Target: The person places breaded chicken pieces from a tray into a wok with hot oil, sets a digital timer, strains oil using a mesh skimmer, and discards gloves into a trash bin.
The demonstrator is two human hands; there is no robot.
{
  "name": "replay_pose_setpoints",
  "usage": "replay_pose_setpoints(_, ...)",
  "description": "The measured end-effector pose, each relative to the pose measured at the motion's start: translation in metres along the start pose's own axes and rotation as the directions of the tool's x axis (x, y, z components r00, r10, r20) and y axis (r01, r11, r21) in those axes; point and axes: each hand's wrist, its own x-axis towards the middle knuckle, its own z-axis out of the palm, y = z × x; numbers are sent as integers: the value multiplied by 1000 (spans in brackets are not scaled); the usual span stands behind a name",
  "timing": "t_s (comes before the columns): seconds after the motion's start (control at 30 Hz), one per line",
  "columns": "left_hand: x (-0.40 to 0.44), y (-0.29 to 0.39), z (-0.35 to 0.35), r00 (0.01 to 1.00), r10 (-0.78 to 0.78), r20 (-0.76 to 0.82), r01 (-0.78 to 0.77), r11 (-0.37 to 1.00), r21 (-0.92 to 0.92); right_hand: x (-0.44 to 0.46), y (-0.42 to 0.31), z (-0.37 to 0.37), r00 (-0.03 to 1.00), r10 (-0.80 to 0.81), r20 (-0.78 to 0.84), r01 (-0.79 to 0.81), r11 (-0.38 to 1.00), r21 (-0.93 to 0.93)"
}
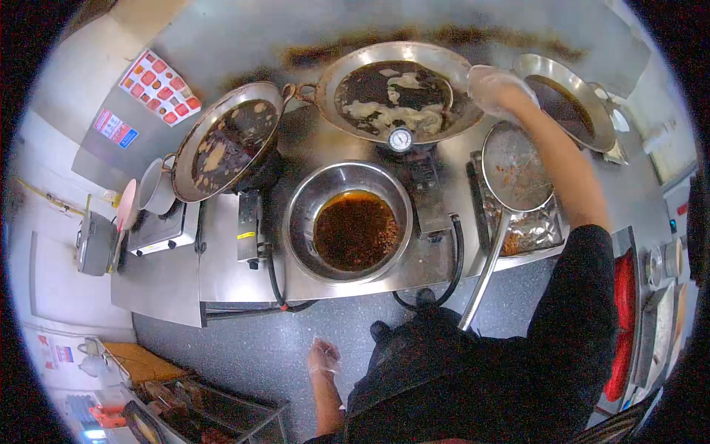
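Observation:
My right hand (503, 90), in a clear plastic glove, reaches over the right rim of the large middle wok (323, 92). Its fingers look curled in, and what they hold, if anything, is hidden. Pale batter-like pieces (403, 115) float in the dark oil there, and a thin curved edge shows at the oil's right side. A dial thermometer (400, 139) sits at the wok's front rim. Low over the floor hangs my left hand (323, 358), also gloved, fingers loosely bent and apart, with nothing visible in it.
A steel bowl (297, 244) of brown liquid stands at the counter's front. A long-handled strainer (518, 166) lies over a tray (551, 240), its handle jutting past the edge. Other woks stand left (214, 122) and right (592, 122). Black hoses (458, 259) hang in front.

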Motion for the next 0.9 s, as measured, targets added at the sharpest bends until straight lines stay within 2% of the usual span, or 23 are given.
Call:
replay_pose_setpoints(0.07,-9,11,10,999,-32,-27,27,986,-167,15,11,-3,998,-48,40,46,998,45)
replay_pose_setpoints(0.1,-15,14,15,999,-29,-25,24,985,-171,30,22,1,986,-145,85,143,989,36)
replay_pose_setpoints(0.17,-25,18,23,994,39,-97,-40,999,-4,41,19,-15,953,-270,137,272,962,10)
replay_pose_setpoints(0.23,-19,15,17,998,48,-49,-51,997,-62,46,9,-33,947,-146,287,186,975,-118)
replay_pose_setpoints(0.27,-16,14,13,998,58,-4,-58,992,-109,50,2,-37,947,-150,283,190,974,-119)
replay_pose_setpoints(0.33,-8,12,7,999,51,-17,-53,991,-127,57,-7,-43,931,20,364,-72,989,129)
replay_pose_setpoints(0.47,2,9,-6,1000,25,-18,-27,995,-98,81,-12,-23,908,-71,413,-32,970,239)
replay_pose_setpoints(0.5,-2,12,-3,1000,25,-16,-26,995,-93,98,0,12,924,-165,345,66,957,282)
replay_pose_setpoints(0.57,-14,18,6,997,72,10,-72,997,-23,96,-3,31,929,-250,271,159,935,318)
replay_pose_setpoints(0.6,-12,19,8,997,75,14,-75,997,-18,85,-8,42,931,-304,203,-10,535,845)
replay_pose_setpoints(0.67,-10,20,6,999,-14,-36,7,983,-184,91,-10,66,960,-230,162,-158,39,987)
replay_pose_setpoints(0.7,-4,20,2,999,-10,-36,3,984,-180,94,-11,78,961,-226,160,-156,34,987)
replay_pose_setpoints(0.77,7,20,-5,993,-104,-60,84,958,-276,101,-15,96,955,-274,116,-146,-89,985)
replay_pose_setpoints(0.8,9,20,-8,993,-97,-61,76,958,-275,97,-19,111,975,-221,8,-90,-364,927)
replay_pose_setpoints(0.83,9,21,-9,998,-41,-43,32,981,-194,103,-25,103,975,-222,2,-86,-369,925)
replay_pose_setpoints(0.87,7,22,-7,1000,13,-19,-15,994,-111,113,-36,87,970,-221,101,-9,383,924)
replay_pose_setpoints(0.9,5,24,-6,1000,19,-18,-20,994,-107,118,-44,75,975,-143,171,66,917,393)
